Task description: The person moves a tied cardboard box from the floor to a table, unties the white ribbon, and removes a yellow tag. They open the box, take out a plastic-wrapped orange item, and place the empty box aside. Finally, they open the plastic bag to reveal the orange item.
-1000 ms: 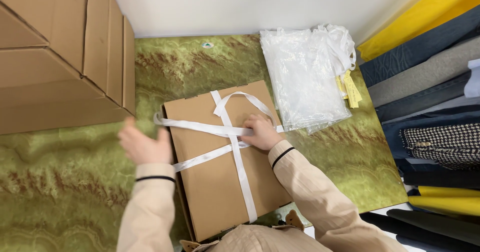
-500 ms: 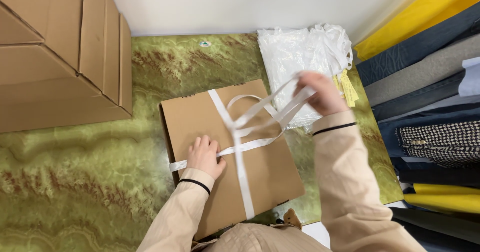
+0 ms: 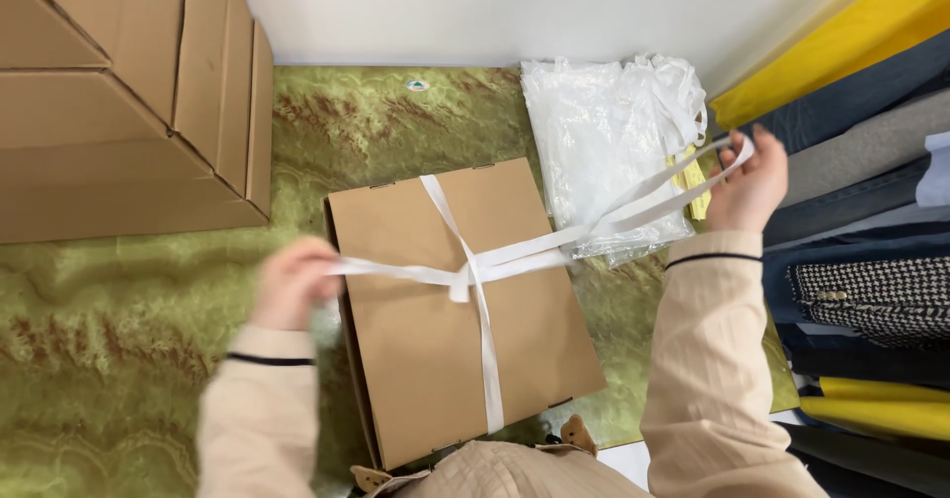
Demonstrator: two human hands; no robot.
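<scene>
both hands moved apart: left hand (image 3: 295, 282) and right hand (image 3: 749, 181) grip white ribbon (image 3: 554, 246) ends, pulling the knot tight on the brown box (image 3: 426, 360).

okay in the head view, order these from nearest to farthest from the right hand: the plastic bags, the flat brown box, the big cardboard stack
From the right hand, which holds the white ribbon:
1. Plastic bags, just to its left.
2. Flat brown box, at the centre, lower left of the hand.
3. Big cardboard stack, at the far left.
</scene>
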